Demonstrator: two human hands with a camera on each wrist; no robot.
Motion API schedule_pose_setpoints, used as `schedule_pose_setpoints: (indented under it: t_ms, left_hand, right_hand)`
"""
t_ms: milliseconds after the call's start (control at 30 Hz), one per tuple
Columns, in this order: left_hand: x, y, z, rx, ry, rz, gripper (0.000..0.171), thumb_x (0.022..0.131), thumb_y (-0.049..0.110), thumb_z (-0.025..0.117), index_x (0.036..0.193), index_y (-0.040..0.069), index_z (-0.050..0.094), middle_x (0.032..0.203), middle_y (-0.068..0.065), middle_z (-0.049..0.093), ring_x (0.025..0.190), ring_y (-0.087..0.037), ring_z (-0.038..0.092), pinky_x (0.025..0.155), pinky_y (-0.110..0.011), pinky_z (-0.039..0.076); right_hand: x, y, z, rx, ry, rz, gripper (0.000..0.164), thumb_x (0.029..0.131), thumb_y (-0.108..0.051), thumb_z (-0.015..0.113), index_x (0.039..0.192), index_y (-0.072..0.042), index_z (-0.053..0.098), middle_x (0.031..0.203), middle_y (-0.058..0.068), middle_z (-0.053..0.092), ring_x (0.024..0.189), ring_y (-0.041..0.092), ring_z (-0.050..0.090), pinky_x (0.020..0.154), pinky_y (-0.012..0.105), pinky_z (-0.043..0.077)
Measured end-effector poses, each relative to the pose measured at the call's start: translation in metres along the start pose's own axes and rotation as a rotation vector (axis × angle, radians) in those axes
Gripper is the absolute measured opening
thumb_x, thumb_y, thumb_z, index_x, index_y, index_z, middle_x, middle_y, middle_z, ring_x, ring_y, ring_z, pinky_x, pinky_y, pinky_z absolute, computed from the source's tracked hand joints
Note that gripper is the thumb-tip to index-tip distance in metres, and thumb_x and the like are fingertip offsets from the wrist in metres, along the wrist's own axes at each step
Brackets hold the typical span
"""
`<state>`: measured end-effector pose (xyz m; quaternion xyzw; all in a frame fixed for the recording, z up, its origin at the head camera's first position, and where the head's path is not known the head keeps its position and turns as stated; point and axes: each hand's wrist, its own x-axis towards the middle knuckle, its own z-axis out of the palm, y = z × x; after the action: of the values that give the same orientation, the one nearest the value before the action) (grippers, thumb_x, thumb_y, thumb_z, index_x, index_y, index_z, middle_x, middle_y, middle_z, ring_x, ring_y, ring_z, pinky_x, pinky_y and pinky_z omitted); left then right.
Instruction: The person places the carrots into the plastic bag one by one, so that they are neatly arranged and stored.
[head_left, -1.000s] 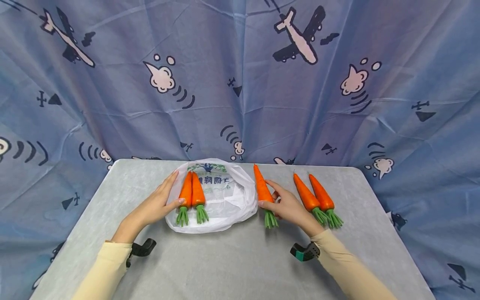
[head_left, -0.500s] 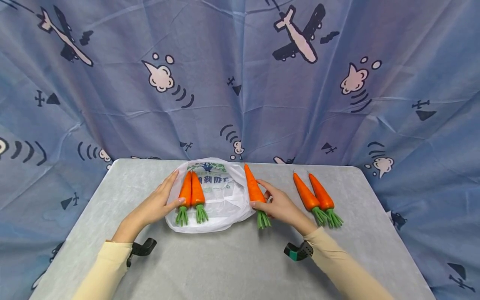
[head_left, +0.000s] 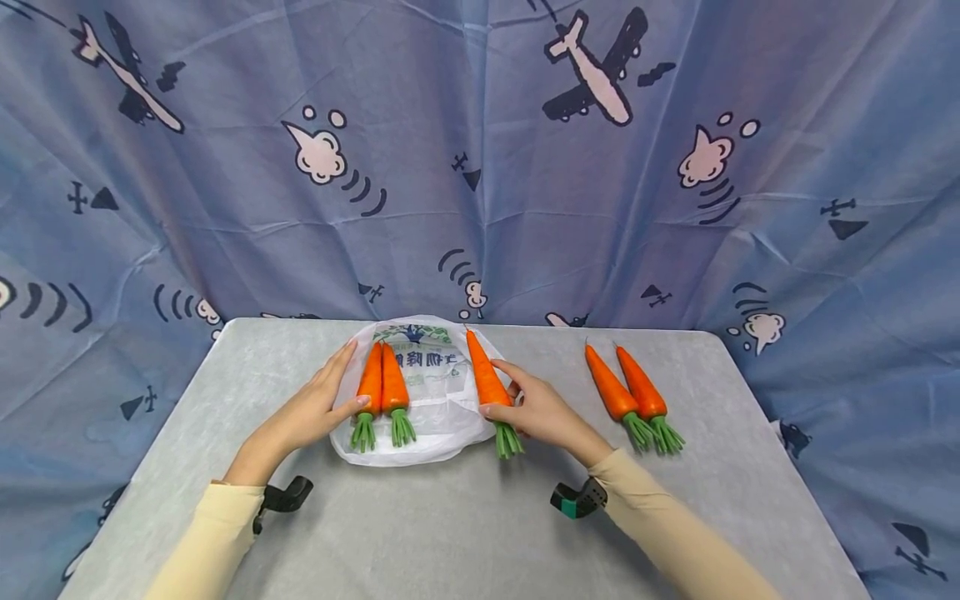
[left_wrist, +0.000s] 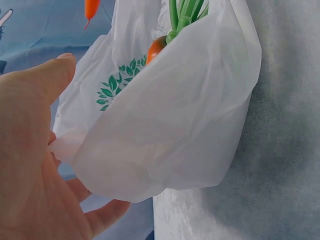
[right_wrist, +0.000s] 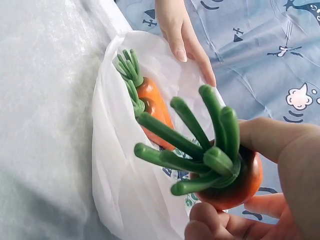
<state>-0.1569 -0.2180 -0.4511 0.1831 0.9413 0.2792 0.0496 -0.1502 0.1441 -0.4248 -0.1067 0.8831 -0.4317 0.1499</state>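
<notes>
My right hand (head_left: 543, 408) pinches a carrot (head_left: 487, 371) by its thick end, between the thumb and fingers. This carrot hangs over the right part of a white plastic bag (head_left: 442, 417), its green stalks toward me; the right wrist view shows the stalks (right_wrist: 215, 160) close up. Inside the bag, at its left, two carrots (head_left: 394, 379) lie side by side. At the bag's left edge my left hand (head_left: 311, 408) rests with extended fingers against the plastic, its thumb reaching over the rim. Some of its fingers are hidden behind the bag in the left wrist view.
Two more carrots (head_left: 630, 392) lie on the grey table (head_left: 420, 533), right of my right hand. A blue patterned curtain (head_left: 480, 167) hangs behind the table's far edge.
My right hand has moved left with the carrot, from the bag's right edge to over the bag. The left hand and the other carrots have stayed put.
</notes>
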Motion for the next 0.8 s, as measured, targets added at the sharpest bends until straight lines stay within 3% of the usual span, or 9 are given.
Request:
schedule_pose_setpoints:
  t_ms: [800]
  left_hand:
    - [0.001, 0.002, -0.001, -0.004, -0.005, -0.003, 0.092, 0.098, 0.046, 0.058, 0.161, 0.019, -0.004, 0.168, -0.017, 0.007, 0.153, -0.042, 0.015, 0.122, -0.062, 0.019]
  right_hand:
    - [0.020, -0.019, 0.023, -0.022, -0.030, -0.038, 0.081, 0.083, -0.038, 0.077, 0.152, -0.021, 0.040, 0.087, 0.005, 0.055, 0.052, 0.012, 0.051, 0.050, 0.027, 0.049]
